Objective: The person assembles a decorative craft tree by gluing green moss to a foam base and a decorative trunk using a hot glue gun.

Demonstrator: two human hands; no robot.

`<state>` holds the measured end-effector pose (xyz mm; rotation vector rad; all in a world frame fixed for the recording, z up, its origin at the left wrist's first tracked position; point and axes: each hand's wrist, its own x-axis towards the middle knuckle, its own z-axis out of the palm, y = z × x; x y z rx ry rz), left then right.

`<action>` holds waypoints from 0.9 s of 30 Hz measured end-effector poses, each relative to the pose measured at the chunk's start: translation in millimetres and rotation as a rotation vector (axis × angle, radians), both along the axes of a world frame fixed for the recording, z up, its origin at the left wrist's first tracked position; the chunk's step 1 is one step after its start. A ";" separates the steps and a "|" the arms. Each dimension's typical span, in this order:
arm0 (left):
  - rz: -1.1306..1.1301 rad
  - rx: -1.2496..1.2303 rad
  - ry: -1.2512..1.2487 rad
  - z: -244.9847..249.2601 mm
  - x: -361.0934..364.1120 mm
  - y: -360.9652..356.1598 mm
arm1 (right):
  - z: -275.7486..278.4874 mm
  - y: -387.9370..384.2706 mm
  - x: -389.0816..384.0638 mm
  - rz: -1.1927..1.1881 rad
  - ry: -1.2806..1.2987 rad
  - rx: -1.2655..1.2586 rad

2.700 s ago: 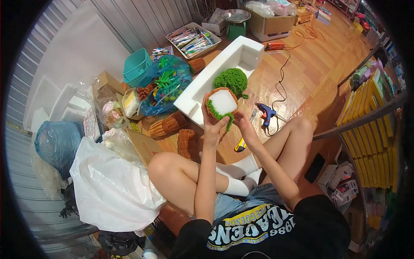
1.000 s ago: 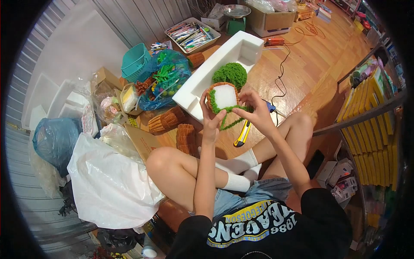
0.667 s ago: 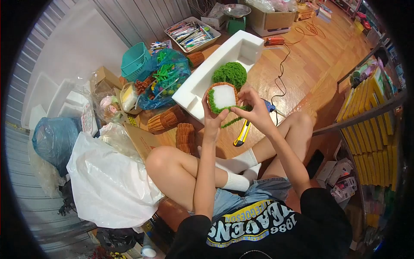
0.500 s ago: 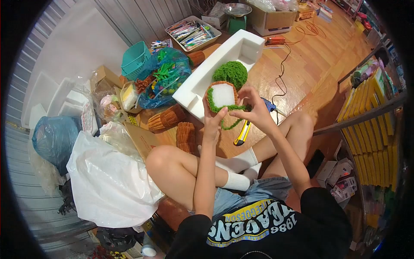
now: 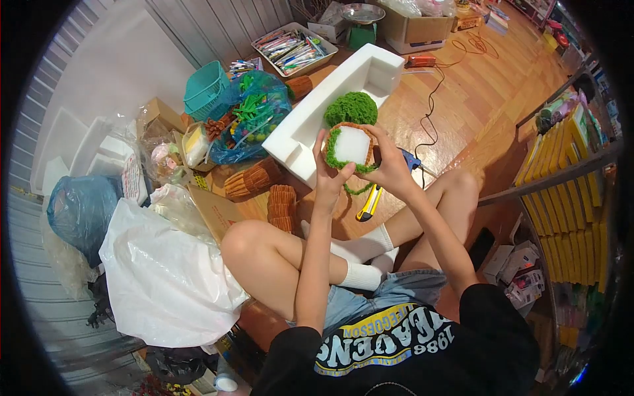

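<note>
The green trim (image 5: 331, 156) looks fuzzy, the white block (image 5: 352, 144) matt (foam-like), the wooden floor (image 5: 465, 99) glossy.

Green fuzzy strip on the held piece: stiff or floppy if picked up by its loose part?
Probably floppy: the green fuzzy strip follows the edge of the brown-rimmed piece, and its loose part bends in a curve. Likely light, since it looks thin and yarn-like. Probably not slippery, given the fuzzy surface.
</note>
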<state>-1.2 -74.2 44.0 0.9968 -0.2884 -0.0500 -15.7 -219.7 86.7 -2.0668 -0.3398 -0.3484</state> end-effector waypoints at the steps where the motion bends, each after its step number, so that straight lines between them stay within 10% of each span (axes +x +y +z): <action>1: 0.008 0.001 -0.004 1.0 -0.2 0.4 | 0.4 2.8 -0.8 -0.038 -0.025 0.010; 22: -0.121 -0.427 0.233 -14.3 1.6 -2.1 | -22.3 39.2 2.0 -0.341 -0.152 0.243; 27: 0.015 -0.049 0.162 -16.5 2.9 -4.8 | -28.0 35.5 1.5 -0.360 -0.239 0.051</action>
